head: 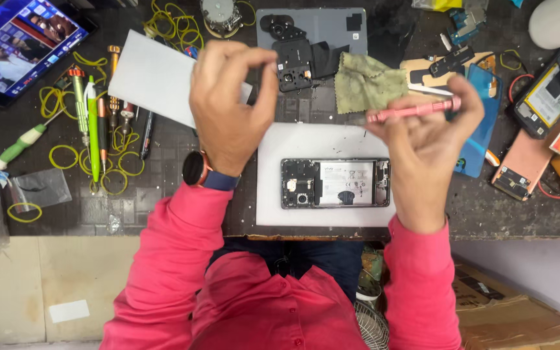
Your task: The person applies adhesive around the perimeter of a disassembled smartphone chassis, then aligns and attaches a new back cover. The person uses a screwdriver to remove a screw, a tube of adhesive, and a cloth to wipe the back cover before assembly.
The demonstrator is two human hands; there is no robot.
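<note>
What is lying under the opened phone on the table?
Under the opened phone lies a white mat. The table beneath the mat is covered.

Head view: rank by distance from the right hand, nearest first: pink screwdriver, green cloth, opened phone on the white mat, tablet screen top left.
1. Pink screwdriver: held in the right hand.
2. Green cloth: just beyond the hand, up and to its left.
3. Opened phone: on the white mat, below and left; close to the cloth's rank.
4. Tablet screen: far top-left corner.

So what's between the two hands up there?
In the head view, the gap between the left hand and right hand shows a greenish cloth and dark phone parts on the bench.
</note>
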